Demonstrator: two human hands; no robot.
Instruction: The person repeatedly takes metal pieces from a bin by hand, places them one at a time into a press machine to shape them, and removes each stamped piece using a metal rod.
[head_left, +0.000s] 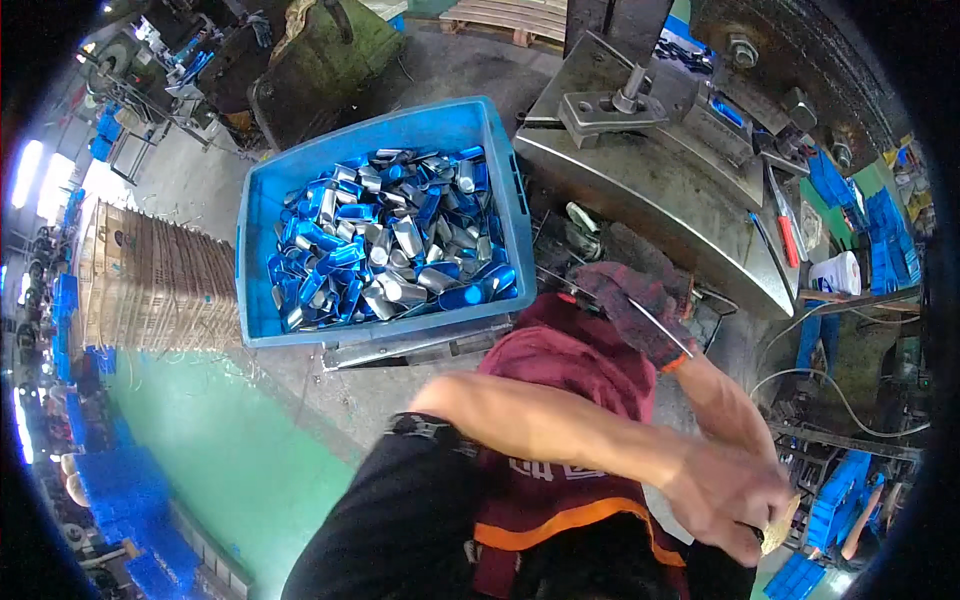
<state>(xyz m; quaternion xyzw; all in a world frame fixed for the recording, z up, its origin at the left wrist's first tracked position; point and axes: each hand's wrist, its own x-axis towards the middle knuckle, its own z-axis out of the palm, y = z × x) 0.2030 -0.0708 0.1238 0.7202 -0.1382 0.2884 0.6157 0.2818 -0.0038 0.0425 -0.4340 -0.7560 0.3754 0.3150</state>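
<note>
Bare left hand is closed on a small tan piece; gloved right hand grips a thin rod; glove-fitting step judged, left glove needed next.

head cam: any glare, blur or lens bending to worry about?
Head view: strong fisheye, black vignette at the corners, the crate edges bow. Daylight blows out at the far left rim; shiny metal pieces in the crate glint. The gloved right hand is sharp enough; the bare left hand at the lower right is slightly soft.
</note>
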